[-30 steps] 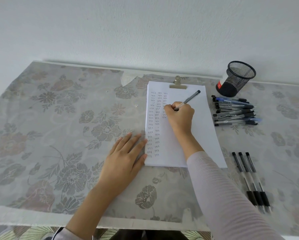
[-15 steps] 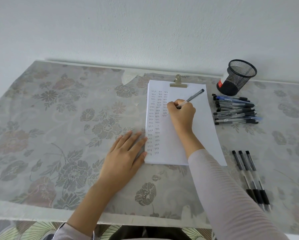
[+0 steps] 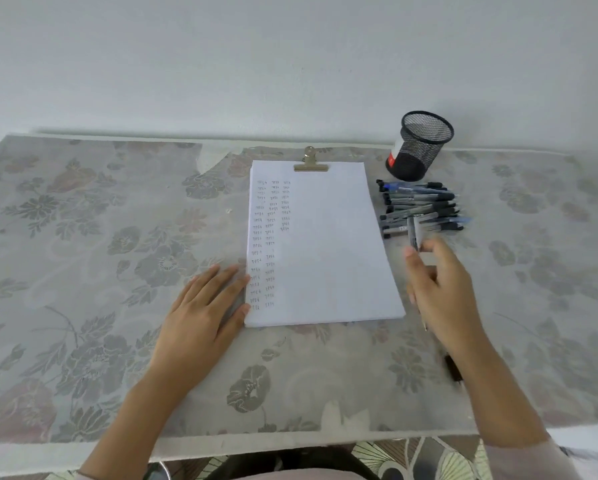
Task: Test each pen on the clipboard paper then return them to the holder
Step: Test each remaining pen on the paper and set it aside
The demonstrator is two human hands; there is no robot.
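Right of the paper (image 3: 325,244), the right hand (image 3: 439,289) gripped a blurred pen (image 3: 414,235) near the pile of pens (image 3: 422,209); the left hand (image 3: 204,317) lay flat and open, steadying the sheet; dropped there, tested and untested might mix; the holder (image 3: 422,147) stood far right.

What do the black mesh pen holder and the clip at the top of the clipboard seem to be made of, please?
The black mesh pen holder looks like wire mesh, probably painted metal: the wall shows through its fine grid. The brass-coloured clip looks like metal, with a dull golden sheen; plated or solid cannot be told.
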